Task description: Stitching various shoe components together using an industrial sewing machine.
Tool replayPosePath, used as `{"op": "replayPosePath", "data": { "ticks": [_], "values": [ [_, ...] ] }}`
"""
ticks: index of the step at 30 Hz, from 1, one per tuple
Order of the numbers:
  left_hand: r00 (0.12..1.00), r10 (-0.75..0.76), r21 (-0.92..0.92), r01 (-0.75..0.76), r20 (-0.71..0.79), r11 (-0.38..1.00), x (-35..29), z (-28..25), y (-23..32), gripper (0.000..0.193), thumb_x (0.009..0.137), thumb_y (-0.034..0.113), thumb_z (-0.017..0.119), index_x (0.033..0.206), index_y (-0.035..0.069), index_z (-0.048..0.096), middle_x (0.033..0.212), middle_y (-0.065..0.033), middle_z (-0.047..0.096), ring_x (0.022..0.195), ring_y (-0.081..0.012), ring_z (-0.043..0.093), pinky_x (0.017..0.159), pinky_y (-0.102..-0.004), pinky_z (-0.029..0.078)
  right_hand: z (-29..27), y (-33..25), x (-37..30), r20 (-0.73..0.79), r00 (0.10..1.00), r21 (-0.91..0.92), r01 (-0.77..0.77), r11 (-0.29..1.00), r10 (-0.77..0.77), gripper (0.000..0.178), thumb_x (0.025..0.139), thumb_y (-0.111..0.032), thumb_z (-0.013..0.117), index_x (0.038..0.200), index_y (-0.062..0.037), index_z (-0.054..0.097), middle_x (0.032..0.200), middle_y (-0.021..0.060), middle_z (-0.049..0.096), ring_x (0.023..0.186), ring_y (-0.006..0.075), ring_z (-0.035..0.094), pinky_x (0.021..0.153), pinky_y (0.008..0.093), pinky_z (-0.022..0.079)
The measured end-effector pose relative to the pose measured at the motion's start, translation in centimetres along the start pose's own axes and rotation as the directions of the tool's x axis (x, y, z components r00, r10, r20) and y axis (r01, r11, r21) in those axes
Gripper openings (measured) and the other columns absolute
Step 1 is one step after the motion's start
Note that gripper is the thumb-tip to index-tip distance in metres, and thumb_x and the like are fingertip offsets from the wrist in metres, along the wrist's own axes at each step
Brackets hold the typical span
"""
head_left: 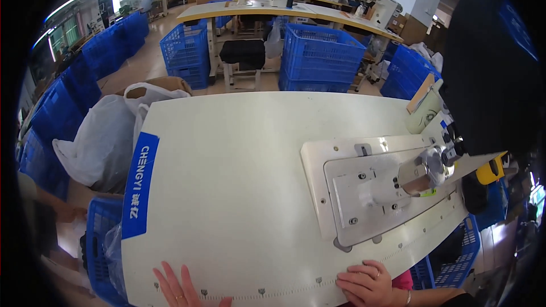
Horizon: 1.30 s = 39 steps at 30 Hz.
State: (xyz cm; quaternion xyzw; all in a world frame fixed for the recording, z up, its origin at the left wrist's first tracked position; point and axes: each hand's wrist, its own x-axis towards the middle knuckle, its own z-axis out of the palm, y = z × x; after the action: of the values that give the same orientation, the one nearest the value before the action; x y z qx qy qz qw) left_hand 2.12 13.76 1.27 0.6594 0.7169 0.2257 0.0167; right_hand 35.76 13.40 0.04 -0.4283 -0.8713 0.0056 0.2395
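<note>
Pale worktop (239,182) fills mid-view, looks heavy, stiff, slick, best held by its 6 o'clock edge, left hand (181,294) spread on it at 7 o'clock, right hand (367,284) at 5 o'clock, fingers together, any pinch unclear.

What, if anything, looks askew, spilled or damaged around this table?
Nothing stands out. The left hand and right hand rest at the near edge of the white table, which shows no obvious spill or damage. A plastic bag sits beside it.
</note>
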Motion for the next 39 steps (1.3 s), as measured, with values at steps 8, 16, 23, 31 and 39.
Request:
{"op": "replayPosePath", "data": {
  "ticks": [8,16,23,31,39],
  "values": [
    [0.997,-0.047,0.022,0.045,0.063,0.999,1.1,0.9,0.6,0.08,0.085,0.053,0.062,0.144,0.003,0.044,0.151,-0.0239,0.036,0.141,-0.0463,0.028,0.112,-0.0593,0.024,-0.1,1.2,0.1,-0.022,1.0,-0.001,0.008,1.0,-0.008,0.031,0.078,-0.01,0.068,0.108,-0.0129,0.069,0.113,0.0028,0.067,0.103,0.0229,0.061,0.096,0.0427,0.046],
    [0.986,-0.111,-0.057,0.118,0.121,0.991,1.3,-0.4,0.4,0.07,0.079,0.04,0.072,0.136,0.004,0.051,0.148,-0.0231,0.04,0.138,-0.0459,0.033,0.111,-0.0566,0.027,-0.4,1.0,0.5,0.025,1.0,-0.011,-0.002,1.0,0.002,0.018,0.081,-0.01,0.066,0.099,-0.0082,0.072,0.104,0.0087,0.07,0.098,0.0287,0.064,0.091,0.0453,0.049],
    [0.99,-0.138,-0.06,0.137,-0.008,0.989,0.5,-0.2,0.0,0.063,0.079,0.054,0.069,0.124,0.011,0.064,0.143,-0.0148,0.05,0.136,-0.0395,0.04,0.108,-0.049,0.032,0.2,1.9,-0.7,0.013,0.991,-0.017,0.136,0.991,-0.136,0.016,0.085,-0.002,0.062,0.099,-0.0016,0.07,0.1,0.014,0.069,0.092,0.0325,0.065,0.087,0.0441,0.051],
    [0.992,-0.129,-0.183,0.125,-0.007,0.975,0.0,0.3,-0.2,0.064,0.082,0.052,0.067,0.13,0.012,0.059,0.147,-0.0146,0.045,0.139,-0.0383,0.037,0.109,-0.0469,0.031,-0.6,2.7,-1.8,0.071,0.994,-0.027,0.08,0.996,-0.078,0.022,0.091,-0.005,0.055,0.107,0.0017,0.067,0.112,0.0183,0.064,0.105,0.0354,0.06,0.09,0.0428,0.052],
    [0.993,-0.119,-0.232,0.109,-0.029,0.967,-0.2,0.3,-0.1,0.065,0.084,0.05,0.065,0.134,0.01,0.055,0.149,-0.0155,0.042,0.139,-0.0396,0.035,0.111,-0.0463,0.028,-0.1,3.6,-2.4,0.06,0.993,-0.048,0.104,0.993,-0.101,0.024,0.093,-0.011,0.054,0.11,0.0001,0.066,0.115,0.0168,0.063,0.107,0.0339,0.06,0.092,0.0414,0.053]
  ]
}}
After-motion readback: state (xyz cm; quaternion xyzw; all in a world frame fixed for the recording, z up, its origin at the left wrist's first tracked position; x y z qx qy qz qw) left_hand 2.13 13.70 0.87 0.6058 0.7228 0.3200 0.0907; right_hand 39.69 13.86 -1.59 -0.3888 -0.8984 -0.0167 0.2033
